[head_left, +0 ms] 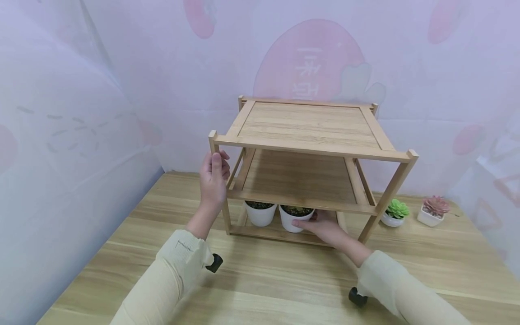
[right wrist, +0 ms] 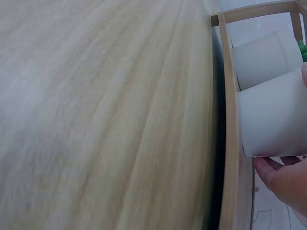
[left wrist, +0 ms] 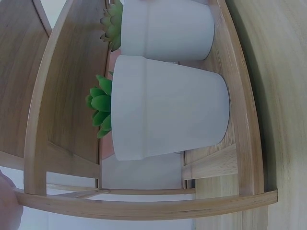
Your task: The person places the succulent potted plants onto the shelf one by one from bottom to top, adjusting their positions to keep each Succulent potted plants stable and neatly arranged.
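A three-tier wooden shelf rack (head_left: 313,124) stands on the table. My left hand (head_left: 213,178) grips its front left post just under the top board, thumb upright along the wood. On the bottom tier two white pots stand side by side: a left pot (head_left: 260,215) and a right pot (head_left: 290,221). My right hand (head_left: 325,228) holds the right pot from its right side, thumb across the front and the other fingers mostly hidden. The left wrist view shows a green succulent (left wrist: 100,106) in the nearer, left pot (left wrist: 168,110). In the right wrist view, fingertips (right wrist: 264,167) touch the held pot (right wrist: 276,115).
Right of the rack, a small green succulent in a white bowl (head_left: 392,221) and a pinkish succulent in a square white pot (head_left: 429,219) stand on the wooden table (head_left: 268,280). A printed cloth (head_left: 183,67) hangs behind and at both sides. The middle board (head_left: 300,176) overhangs the pots.
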The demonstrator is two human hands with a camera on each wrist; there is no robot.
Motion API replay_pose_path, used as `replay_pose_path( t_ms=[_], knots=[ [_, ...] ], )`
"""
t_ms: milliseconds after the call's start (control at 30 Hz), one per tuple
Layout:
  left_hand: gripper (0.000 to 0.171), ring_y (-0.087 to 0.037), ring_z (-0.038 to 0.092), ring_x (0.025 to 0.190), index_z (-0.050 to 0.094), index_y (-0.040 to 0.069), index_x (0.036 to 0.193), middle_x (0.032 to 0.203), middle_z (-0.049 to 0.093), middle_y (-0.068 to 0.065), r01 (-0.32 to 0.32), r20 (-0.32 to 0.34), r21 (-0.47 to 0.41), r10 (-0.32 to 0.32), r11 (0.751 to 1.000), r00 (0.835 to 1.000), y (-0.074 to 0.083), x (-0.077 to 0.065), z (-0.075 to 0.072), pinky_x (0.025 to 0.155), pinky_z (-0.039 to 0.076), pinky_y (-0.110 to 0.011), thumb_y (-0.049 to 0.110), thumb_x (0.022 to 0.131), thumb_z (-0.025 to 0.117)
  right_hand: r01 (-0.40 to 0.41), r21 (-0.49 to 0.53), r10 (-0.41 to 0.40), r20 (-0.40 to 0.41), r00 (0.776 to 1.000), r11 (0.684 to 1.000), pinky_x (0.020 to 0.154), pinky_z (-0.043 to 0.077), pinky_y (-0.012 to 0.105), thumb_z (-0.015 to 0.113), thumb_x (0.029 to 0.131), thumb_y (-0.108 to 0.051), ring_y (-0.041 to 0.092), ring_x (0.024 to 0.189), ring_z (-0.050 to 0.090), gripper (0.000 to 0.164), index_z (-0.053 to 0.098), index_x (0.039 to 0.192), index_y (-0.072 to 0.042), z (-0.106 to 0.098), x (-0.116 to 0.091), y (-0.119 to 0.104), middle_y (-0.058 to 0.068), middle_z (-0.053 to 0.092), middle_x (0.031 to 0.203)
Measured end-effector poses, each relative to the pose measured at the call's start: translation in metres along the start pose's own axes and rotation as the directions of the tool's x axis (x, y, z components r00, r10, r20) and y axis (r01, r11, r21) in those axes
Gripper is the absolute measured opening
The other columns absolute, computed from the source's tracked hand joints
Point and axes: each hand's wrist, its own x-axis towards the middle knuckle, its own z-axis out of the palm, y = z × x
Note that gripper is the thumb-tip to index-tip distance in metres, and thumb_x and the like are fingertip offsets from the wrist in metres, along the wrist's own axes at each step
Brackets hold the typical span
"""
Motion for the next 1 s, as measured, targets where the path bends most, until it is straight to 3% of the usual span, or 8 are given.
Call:
replay_pose_path(
  t_ms=[267, 633, 767, 900, 1000],
  knots=[
    [0.060, -0.008, 0.032, 0.061, 0.052, 0.006, 0.099, 0.070, 0.034, 0.001, -0.003, -0.001, 0.006, 0.003, 1.000, 1.000, 0.001, 0.000, 0.000, 0.058, 0.030, -0.020, 0.064, 0.102, 0.039, -0.015, -0.024, 0.016, 0.031, 0.999, 1.000, 0.112, 0.039, 0.049, 0.076, 0.095, -0.038, 0.042, 0.141, 0.042, 0.088, 0.026, 0.159, -0.001, -0.010, -0.010, -0.004, 0.025, 0.038, 0.156],
    [0.058, -0.008, 0.032, 0.063, 0.052, 0.006, 0.100, 0.072, 0.034, 0.001, 0.010, -0.005, -0.007, -0.010, 1.000, 1.000, 0.002, -0.002, 0.000, 0.059, 0.030, -0.019, 0.063, 0.103, 0.040, 0.040, -0.079, -0.035, 0.071, 0.997, 0.996, 0.110, 0.040, 0.053, 0.076, 0.096, -0.028, 0.044, 0.140, 0.042, 0.083, 0.028, 0.159, -0.003, -0.023, -0.022, -0.005, 0.025, 0.038, 0.157],
    [0.067, -0.007, 0.032, 0.063, 0.051, -0.002, 0.100, 0.071, 0.034, 0.001, 0.007, -0.005, -0.002, -0.007, 1.000, 1.000, 0.003, -0.002, 0.000, 0.059, 0.031, -0.019, 0.063, 0.103, 0.039, 0.055, -0.074, -0.049, 0.087, 0.995, 0.996, 0.111, 0.039, 0.052, 0.074, 0.098, -0.024, 0.045, 0.144, 0.036, 0.084, 0.023, 0.161, -0.004, -0.026, -0.028, -0.007, 0.025, 0.031, 0.160],
    [0.064, -0.007, 0.032, 0.063, 0.052, 0.001, 0.099, 0.071, 0.034, 0.001, 0.007, -0.004, -0.003, -0.007, 1.000, 1.000, 0.003, -0.002, 0.000, 0.059, 0.031, -0.019, 0.063, 0.103, 0.039, 0.078, -0.044, -0.073, 0.103, 0.992, 0.996, 0.109, 0.041, 0.052, 0.073, 0.098, -0.021, 0.047, 0.144, 0.033, 0.087, 0.017, 0.162, -0.004, -0.029, -0.034, -0.008, 0.028, 0.027, 0.161],
    [0.056, -0.008, 0.032, 0.063, 0.053, 0.009, 0.099, 0.072, 0.034, 0.001, 0.014, -0.005, -0.007, -0.014, 1.000, 1.000, 0.003, -0.002, 0.000, 0.059, 0.031, -0.019, 0.064, 0.102, 0.040, 0.081, -0.022, -0.078, 0.106, 0.991, 0.996, 0.108, 0.043, 0.052, 0.073, 0.098, -0.020, 0.050, 0.144, 0.032, 0.090, 0.013, 0.163, -0.005, -0.031, -0.039, -0.007, 0.029, 0.023, 0.162]
  ],
)
